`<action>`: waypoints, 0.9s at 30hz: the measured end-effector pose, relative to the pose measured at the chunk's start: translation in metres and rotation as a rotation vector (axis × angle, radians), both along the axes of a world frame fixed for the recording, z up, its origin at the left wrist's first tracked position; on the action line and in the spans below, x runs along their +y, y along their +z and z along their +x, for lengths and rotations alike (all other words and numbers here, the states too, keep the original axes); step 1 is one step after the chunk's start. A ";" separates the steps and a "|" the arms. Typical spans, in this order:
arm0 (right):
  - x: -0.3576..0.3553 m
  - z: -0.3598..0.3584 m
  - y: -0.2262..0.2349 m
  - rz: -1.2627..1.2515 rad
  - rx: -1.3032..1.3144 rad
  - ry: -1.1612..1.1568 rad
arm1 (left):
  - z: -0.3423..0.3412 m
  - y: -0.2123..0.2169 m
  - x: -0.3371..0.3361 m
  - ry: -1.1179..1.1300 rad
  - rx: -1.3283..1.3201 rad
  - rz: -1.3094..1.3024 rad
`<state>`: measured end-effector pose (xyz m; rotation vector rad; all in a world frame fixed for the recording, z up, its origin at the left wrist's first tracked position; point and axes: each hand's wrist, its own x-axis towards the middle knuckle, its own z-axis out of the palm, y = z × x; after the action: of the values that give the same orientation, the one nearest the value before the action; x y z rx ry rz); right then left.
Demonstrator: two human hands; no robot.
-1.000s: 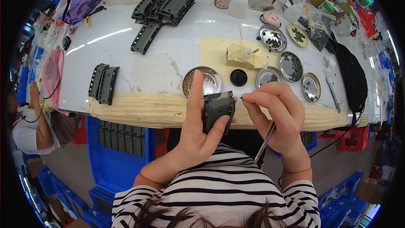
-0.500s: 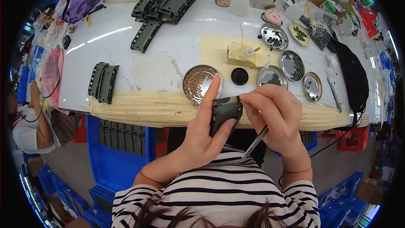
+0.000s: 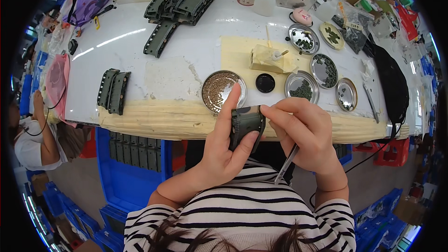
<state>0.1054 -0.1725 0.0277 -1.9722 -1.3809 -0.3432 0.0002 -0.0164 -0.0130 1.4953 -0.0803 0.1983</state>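
Note:
My left hand [image 3: 223, 151] holds a small dark green plastic part [image 3: 245, 123] in front of my chest, forefinger stretched up along its left side and thumb pressing from below. My right hand [image 3: 305, 133] pinches at the part's upper right corner with thumb and forefinger. The same hand carries metal tweezers [image 3: 285, 164] tucked in the palm, tips pointing down toward my striped shirt. Whether something tiny sits between the right fingertips cannot be made out.
A white worktable with a tape-wrapped front edge [image 3: 154, 120] holds several round metal dishes [image 3: 223, 91] of small parts, a black lid [image 3: 265, 82], and stacks of dark green track-like parts [image 3: 113, 91]. Blue crates [image 3: 133, 168] stand under the table. Another person sits at far left [image 3: 32, 135].
Both hands and the green part have shifted slightly right and lower. The right fingers have closed in on the part's top corner, and the tweezers now hang more steeply.

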 end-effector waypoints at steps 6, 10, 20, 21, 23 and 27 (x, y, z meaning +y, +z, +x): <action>0.000 0.004 0.005 0.136 0.158 0.009 | 0.001 0.004 0.000 -0.016 -0.012 -0.045; 0.002 0.004 0.003 0.130 0.150 0.014 | -0.001 0.001 0.000 -0.035 -0.021 -0.038; -0.004 0.002 -0.005 0.015 -0.109 -0.037 | 0.002 -0.008 -0.005 -0.010 -0.090 0.049; -0.004 0.003 -0.004 0.043 -0.078 -0.028 | 0.004 -0.006 -0.006 -0.017 -0.073 0.002; -0.007 0.004 -0.002 0.096 0.000 -0.087 | 0.006 -0.001 -0.004 -0.023 -0.035 -0.091; -0.050 0.024 0.022 0.048 0.180 -0.528 | 0.002 0.002 0.002 -0.049 0.025 -0.215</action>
<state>0.1290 -0.2228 0.0498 -2.2458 -0.7189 -0.4194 0.0023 -0.0142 -0.0111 1.2797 -0.0731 0.1445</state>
